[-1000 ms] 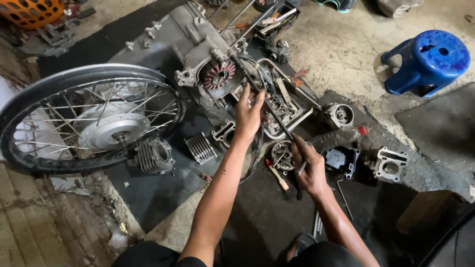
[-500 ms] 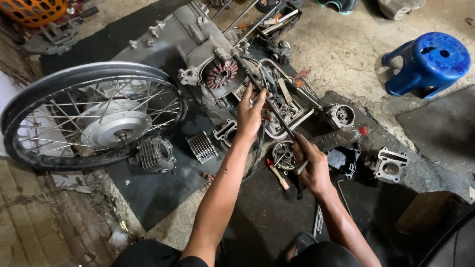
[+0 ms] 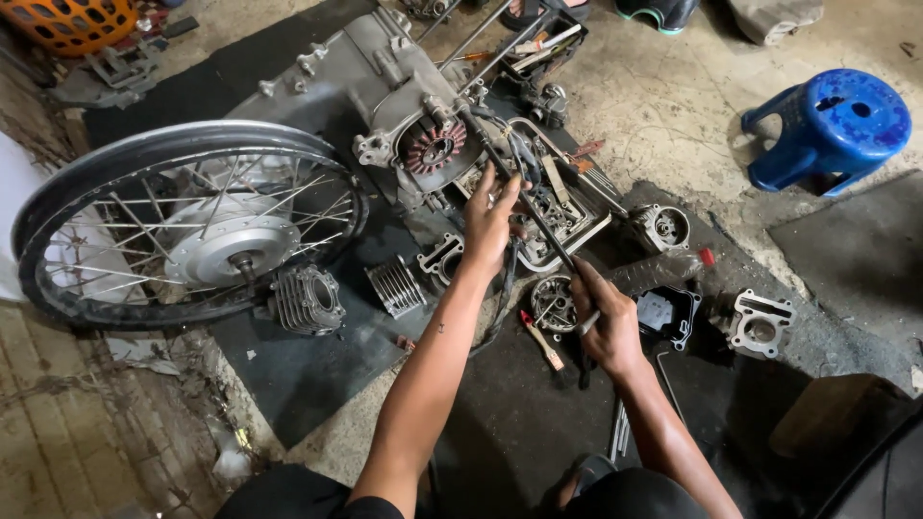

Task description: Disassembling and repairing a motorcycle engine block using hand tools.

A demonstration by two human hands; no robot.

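Both hands have hardly moved since the earlier pictures; the left hand [image 3: 492, 223] still rests on the open engine [image 3: 538, 207] and the right hand [image 3: 608, 327] is still low on the long dark rod [image 3: 524, 207].

That left hand lies with its fingers spread a little, touching the metal parts in the middle of the engine, and it grips nothing that I can see. Its partner on the right is curled shut around the bottom end of the rod (a small light bit sticks out of the fist too, and I cannot tell what it is). From there the rod runs up and to the left, past the left hand, toward the round part with red coils [image 3: 433, 149].

Just below the hands lie a small brush with a red handle [image 3: 541, 339] and a round metal piece [image 3: 555, 303]. To the left of the arm sit two ribbed cylinders [image 3: 306, 298], side by side on a dark mat [image 3: 317, 370]. A big spoked wheel [image 3: 187, 226] is joined to the grey engine case on the left. Off to the right a square metal part [image 3: 760, 325] lies on the floor, and a blue plastic stool [image 3: 827, 125] stands well apart. An orange basket [image 3: 67, 21] sits in the top left corner.
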